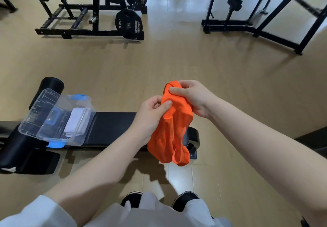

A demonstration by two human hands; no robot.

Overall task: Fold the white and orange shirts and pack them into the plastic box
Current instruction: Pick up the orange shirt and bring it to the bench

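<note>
Head view, seemingly steeply downward.

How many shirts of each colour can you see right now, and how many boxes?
Orange shirts: 1, the orange shirt, bunched and gripped by the left hand and right hand above the bench.
White shirts: 1, the white shirt, folded inside the box.
Plastic boxes: 1, the plastic box, open on the bench.
Total: 3

Black bench point(113, 125); weight plates point(129, 25) on rack point(79, 14) behind.
</note>
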